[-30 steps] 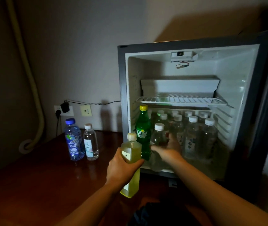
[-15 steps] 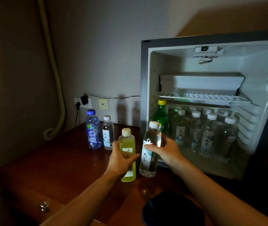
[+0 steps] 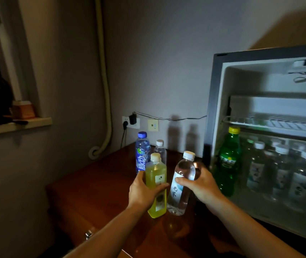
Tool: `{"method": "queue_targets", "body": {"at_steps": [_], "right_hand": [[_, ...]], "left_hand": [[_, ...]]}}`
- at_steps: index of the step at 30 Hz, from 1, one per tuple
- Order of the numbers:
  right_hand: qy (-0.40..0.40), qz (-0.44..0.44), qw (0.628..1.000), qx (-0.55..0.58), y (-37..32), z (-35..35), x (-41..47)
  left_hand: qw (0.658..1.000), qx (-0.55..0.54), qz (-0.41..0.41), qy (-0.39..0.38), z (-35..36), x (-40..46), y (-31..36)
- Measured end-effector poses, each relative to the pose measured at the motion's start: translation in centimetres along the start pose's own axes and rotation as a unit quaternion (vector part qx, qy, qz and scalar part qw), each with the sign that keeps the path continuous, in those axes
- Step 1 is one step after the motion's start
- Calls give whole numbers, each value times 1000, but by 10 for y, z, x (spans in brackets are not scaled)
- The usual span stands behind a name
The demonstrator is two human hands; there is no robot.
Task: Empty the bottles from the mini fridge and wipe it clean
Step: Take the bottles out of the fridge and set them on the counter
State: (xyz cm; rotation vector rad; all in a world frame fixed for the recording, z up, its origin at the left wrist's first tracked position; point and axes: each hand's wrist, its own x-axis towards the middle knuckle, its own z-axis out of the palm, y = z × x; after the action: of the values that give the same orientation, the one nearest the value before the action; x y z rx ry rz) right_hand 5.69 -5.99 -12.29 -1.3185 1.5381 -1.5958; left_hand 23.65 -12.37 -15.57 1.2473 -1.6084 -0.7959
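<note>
My left hand [image 3: 142,190] grips a yellow drink bottle [image 3: 156,174] with a pale cap. My right hand [image 3: 201,185] grips a clear water bottle [image 3: 183,175] with a white cap, tilted slightly. Both bottles hang just above the wooden table [image 3: 96,194], left of the open mini fridge [image 3: 217,101]. Inside the fridge stand a green soda bottle [image 3: 229,161] with a yellow cap and several clear water bottles [image 3: 280,170] under a white wire shelf [image 3: 278,122]. A blue-labelled bottle [image 3: 142,153] and a small clear bottle [image 3: 160,148] stand on the table near the wall.
A wall socket [image 3: 130,121] with a black plug and cable sits behind the table. A beige hose [image 3: 104,81] runs down the wall. A window ledge [image 3: 16,125] at the left holds a kettle and a small box. A drawer knob [image 3: 88,234] shows at the table's front.
My right hand has pulled the clear water bottle out of the fridge. Both hands have carried their bottles left, over the table, and my view has turned left.
</note>
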Motion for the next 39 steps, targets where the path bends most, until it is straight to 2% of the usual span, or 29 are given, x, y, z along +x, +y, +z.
{"method": "queue_targets", "body": {"at_steps": [6, 10, 14, 22, 25, 30, 34, 39], "right_hand": [[-47, 14, 999, 10, 3, 40, 33], [-75, 20, 997, -9, 8, 58, 54], [-76, 20, 997, -9, 13, 70, 66], [-86, 8, 996, -25, 22, 86, 72], [-97, -2, 994, -42, 18, 90, 68], [-123, -8, 992, -34, 3, 108, 59], [-136, -22, 990, -35, -4, 142, 54], [-107, -62, 984, -129, 4, 190, 55]], "left_hand": [[999, 33, -22, 25, -24, 50, -16], [999, 43, -25, -11, -27, 83, -24], [996, 81, -17, -21, -22, 108, -28], [995, 88, -34, 16, -13, 117, -20], [994, 106, -20, -1, -21, 116, -25], [998, 60, 4, -26, -53, 100, -38], [992, 80, 24, -91, -82, 87, -52], [988, 84, 14, -128, -112, 77, -72]]}}
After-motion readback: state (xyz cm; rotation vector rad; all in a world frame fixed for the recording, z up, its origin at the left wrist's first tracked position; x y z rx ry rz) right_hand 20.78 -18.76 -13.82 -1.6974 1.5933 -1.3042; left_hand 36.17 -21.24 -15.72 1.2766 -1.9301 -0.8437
